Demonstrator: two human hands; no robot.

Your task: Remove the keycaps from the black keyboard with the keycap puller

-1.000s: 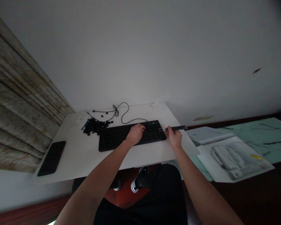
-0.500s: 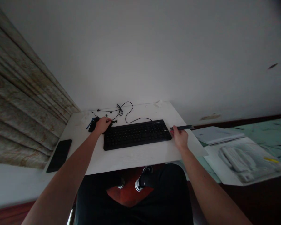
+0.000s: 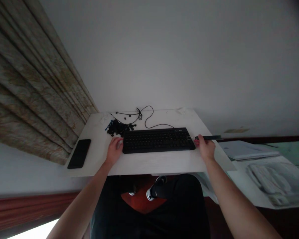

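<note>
A black keyboard (image 3: 159, 140) lies on the white table, most of its keys in place. My left hand (image 3: 114, 150) is at its left end, fingers curled against the edge and seemingly gripping it. Held in my right hand (image 3: 206, 147), just past the keyboard's right end, is a keycap puller (image 3: 211, 137) with a long dark handle. Its thin wire tip reaches over the keyboard's right-hand keys. Behind my left hand, loose black keycaps (image 3: 118, 127) form a pile, a few of them scattered apart.
The keyboard's cable (image 3: 151, 116) curves behind it, tied in a bundle. A blue stick-like thing (image 3: 108, 125) pokes out beside the pile. A black phone (image 3: 79, 154) lies at the table's left. Papers (image 3: 249, 150) and a plastic-wrapped item (image 3: 271, 179) sit to the right, below a white wall.
My left hand has come away from the keycap pile, down to the keyboard's left end. My right hand still holds the puller at the right end. The view has shifted left.
</note>
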